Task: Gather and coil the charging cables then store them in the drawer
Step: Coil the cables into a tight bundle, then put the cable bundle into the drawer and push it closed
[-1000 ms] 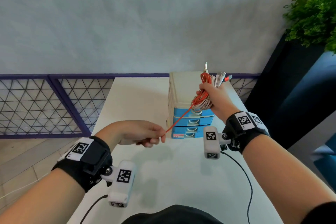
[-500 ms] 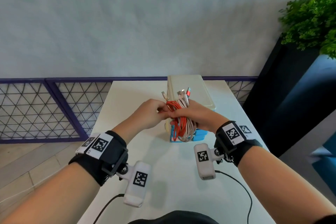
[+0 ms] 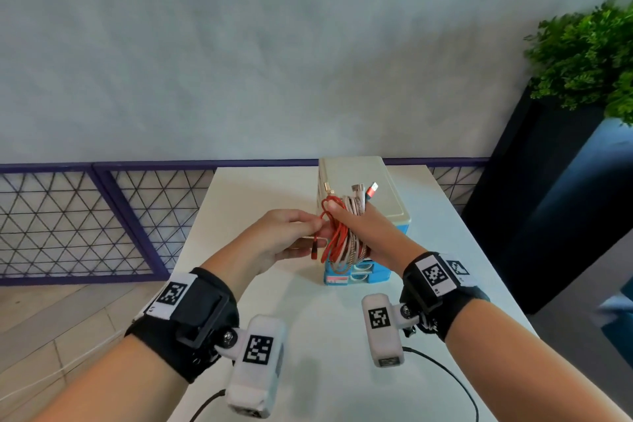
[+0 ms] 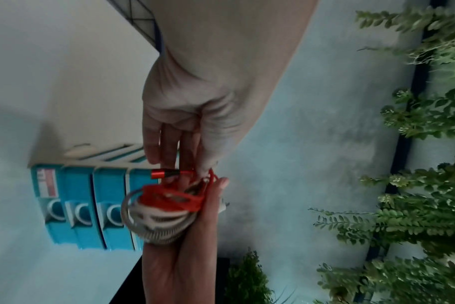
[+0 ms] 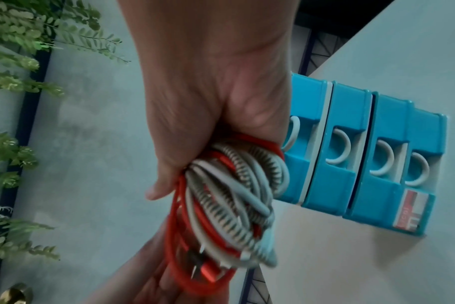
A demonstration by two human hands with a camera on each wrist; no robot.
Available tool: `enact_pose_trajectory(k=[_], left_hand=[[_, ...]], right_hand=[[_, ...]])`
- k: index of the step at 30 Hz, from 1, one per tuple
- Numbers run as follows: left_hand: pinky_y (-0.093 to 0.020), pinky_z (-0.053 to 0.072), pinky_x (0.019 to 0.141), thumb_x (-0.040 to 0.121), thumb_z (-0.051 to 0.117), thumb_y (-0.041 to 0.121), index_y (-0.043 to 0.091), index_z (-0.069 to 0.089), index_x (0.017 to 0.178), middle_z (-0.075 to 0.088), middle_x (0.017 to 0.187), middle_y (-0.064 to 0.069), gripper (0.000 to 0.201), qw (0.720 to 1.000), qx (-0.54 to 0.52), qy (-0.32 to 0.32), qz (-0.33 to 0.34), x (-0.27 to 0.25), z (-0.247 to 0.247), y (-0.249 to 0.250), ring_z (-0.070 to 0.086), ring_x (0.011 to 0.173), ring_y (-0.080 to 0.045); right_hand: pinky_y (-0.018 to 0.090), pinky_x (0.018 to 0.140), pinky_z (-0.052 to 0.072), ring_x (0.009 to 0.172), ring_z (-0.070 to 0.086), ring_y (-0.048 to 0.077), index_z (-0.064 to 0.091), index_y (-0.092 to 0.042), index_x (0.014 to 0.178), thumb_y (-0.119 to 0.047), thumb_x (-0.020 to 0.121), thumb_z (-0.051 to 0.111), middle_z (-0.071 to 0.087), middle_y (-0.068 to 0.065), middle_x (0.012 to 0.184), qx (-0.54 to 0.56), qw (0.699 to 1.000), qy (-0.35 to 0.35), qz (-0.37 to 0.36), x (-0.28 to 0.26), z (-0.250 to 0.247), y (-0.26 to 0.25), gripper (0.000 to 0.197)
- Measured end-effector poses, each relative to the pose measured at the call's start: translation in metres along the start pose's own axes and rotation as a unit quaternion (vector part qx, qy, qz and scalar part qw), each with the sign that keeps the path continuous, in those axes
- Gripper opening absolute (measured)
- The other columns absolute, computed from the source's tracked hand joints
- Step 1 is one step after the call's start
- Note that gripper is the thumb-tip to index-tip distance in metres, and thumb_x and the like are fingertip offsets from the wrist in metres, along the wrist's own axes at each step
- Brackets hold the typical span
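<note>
My right hand [image 3: 344, 216] grips a coiled bundle of charging cables [image 3: 342, 243], red, white and braided, with several plugs sticking up above the fist. The bundle hangs in the air in front of the blue drawer unit [image 3: 371, 276]. My left hand [image 3: 315, 226] is right beside it and pinches the loose red cable end; its red plug [image 4: 164, 173] pokes out below the fingers. From the right wrist, the bundle [image 5: 234, 195] fills the right hand [image 5: 216, 102]. The drawers [image 5: 377, 154] all look closed.
The drawer unit has a cream top [image 3: 363, 175] and stands at the far middle of the white table [image 3: 260, 188]. A purple mesh fence [image 3: 102, 216] runs behind the table. A dark planter with a green plant [image 3: 589, 58] stands to the right.
A second ago my left hand held the red cable taut, low and to the left. It has since come up to the bundle, and the red strand is now gathered in with it.
</note>
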State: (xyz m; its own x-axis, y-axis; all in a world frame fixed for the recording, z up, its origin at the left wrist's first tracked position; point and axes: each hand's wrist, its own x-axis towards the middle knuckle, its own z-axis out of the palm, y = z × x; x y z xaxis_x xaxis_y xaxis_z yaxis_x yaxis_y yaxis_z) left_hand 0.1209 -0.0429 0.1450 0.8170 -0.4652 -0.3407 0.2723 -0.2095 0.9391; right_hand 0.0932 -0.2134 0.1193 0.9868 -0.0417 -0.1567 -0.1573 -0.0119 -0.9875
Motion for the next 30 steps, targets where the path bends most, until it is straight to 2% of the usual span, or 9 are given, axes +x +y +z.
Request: enact_pose_trajectory(k=[2, 6, 10, 13, 15, 18, 21, 25, 30], left_hand=[[-0.031, 0.054, 0.083, 0.088, 0.063, 0.015, 0.016, 0.068, 0.085, 0.072, 0.084, -0.003, 0.006, 0.999, -0.027, 0.017, 0.014, 0.001, 0.007, 0.001, 0.068, 0.081, -0.015], [-0.022, 0.052, 0.065, 0.086, 0.061, 0.004, 0.015, 0.069, 0.085, 0.068, 0.076, -0.003, 0.014, 0.999, -0.030, 0.021, 0.033, 0.004, 0.008, -0.002, 0.063, 0.071, -0.012], [-0.025, 0.056, 0.080, 0.092, 0.056, 0.010, 0.011, 0.070, 0.097, 0.073, 0.079, -0.002, 0.015, 0.997, -0.036, -0.042, 0.046, -0.003, -0.006, -0.001, 0.070, 0.073, -0.009], [-0.032, 0.057, 0.079, 0.091, 0.059, 0.011, 0.013, 0.067, 0.096, 0.067, 0.090, -0.004, 0.010, 0.982, 0.143, 0.044, 0.118, -0.007, -0.017, 0.002, 0.068, 0.077, -0.015], [-0.035, 0.052, 0.084, 0.082, 0.070, 0.019, 0.019, 0.057, 0.113, 0.059, 0.110, -0.001, 0.034, 0.900, 0.363, 0.106, 0.217, -0.010, -0.020, 0.001, 0.062, 0.095, -0.019], [-0.036, 0.032, 0.108, 0.072, 0.077, 0.033, 0.024, 0.025, 0.144, 0.030, 0.151, 0.001, 0.090, 0.714, 0.607, 0.078, 0.342, -0.009, -0.015, -0.002, 0.030, 0.138, -0.018], [-0.042, 0.012, 0.118, 0.071, 0.074, 0.040, 0.018, 0.023, 0.147, 0.023, 0.158, -0.002, 0.094, 0.602, 0.684, 0.073, 0.405, -0.001, -0.006, -0.008, 0.013, 0.148, -0.020], [-0.039, 0.012, 0.119, 0.075, 0.068, 0.027, 0.013, 0.048, 0.123, 0.060, 0.122, -0.004, 0.054, 0.565, 0.667, 0.073, 0.479, 0.009, -0.004, -0.014, 0.049, 0.128, -0.021], [-0.037, 0.039, 0.108, 0.074, 0.070, 0.016, 0.009, 0.058, 0.099, 0.065, 0.089, -0.006, 0.029, 0.575, 0.641, 0.069, 0.504, 0.015, 0.001, -0.018, 0.062, 0.082, -0.025]], right_hand=[[0.043, 0.087, 0.056, 0.093, 0.067, 0.033, 0.055, 0.006, 0.116, -0.043, 0.083, 0.068, 0.066, 0.019, 0.098, 0.039, 0.997, -0.064, 0.003, -0.003, 0.005, -0.002, 0.060], [0.035, 0.077, 0.058, 0.083, 0.065, 0.026, 0.058, 0.006, 0.116, -0.009, 0.088, 0.065, 0.064, 0.016, 0.091, 0.088, 0.987, -0.133, 0.027, -0.007, 0.004, -0.010, 0.032], [0.029, 0.067, 0.058, 0.071, 0.068, 0.019, 0.064, -0.001, 0.097, 0.001, 0.086, 0.062, 0.066, 0.015, 0.084, 0.017, 0.992, -0.111, 0.050, -0.007, -0.006, -0.015, 0.011], [0.028, 0.063, 0.059, 0.065, 0.069, 0.016, 0.062, 0.002, 0.093, 0.000, 0.087, 0.060, 0.067, 0.014, 0.081, -0.039, 0.990, -0.105, 0.082, -0.006, -0.014, -0.021, 0.006], [0.030, 0.066, 0.060, 0.067, 0.069, 0.019, 0.064, 0.003, 0.090, 0.000, 0.086, 0.060, 0.068, 0.015, 0.082, -0.073, 0.985, -0.123, 0.096, -0.004, -0.015, -0.025, 0.006], [0.032, 0.070, 0.060, 0.067, 0.070, 0.019, 0.063, 0.002, 0.089, 0.001, 0.085, 0.061, 0.069, 0.015, 0.081, -0.130, 0.971, -0.165, 0.117, -0.001, -0.006, -0.032, 0.005], [0.039, 0.081, 0.056, 0.074, 0.068, 0.023, 0.063, 0.002, 0.091, 0.002, 0.085, 0.059, 0.070, 0.014, 0.082, -0.194, 0.946, -0.226, 0.124, -0.002, 0.007, -0.038, 0.007], [0.033, 0.075, 0.057, 0.077, 0.068, 0.020, 0.062, 0.003, 0.094, 0.003, 0.088, 0.055, 0.066, 0.016, 0.089, -0.194, 0.925, -0.293, 0.147, -0.006, 0.010, -0.041, 0.009], [0.037, 0.083, 0.055, 0.080, 0.067, 0.023, 0.065, 0.000, 0.087, 0.000, 0.088, 0.057, 0.068, 0.015, 0.089, -0.183, 0.913, -0.315, 0.182, -0.007, 0.009, -0.033, 0.009]])
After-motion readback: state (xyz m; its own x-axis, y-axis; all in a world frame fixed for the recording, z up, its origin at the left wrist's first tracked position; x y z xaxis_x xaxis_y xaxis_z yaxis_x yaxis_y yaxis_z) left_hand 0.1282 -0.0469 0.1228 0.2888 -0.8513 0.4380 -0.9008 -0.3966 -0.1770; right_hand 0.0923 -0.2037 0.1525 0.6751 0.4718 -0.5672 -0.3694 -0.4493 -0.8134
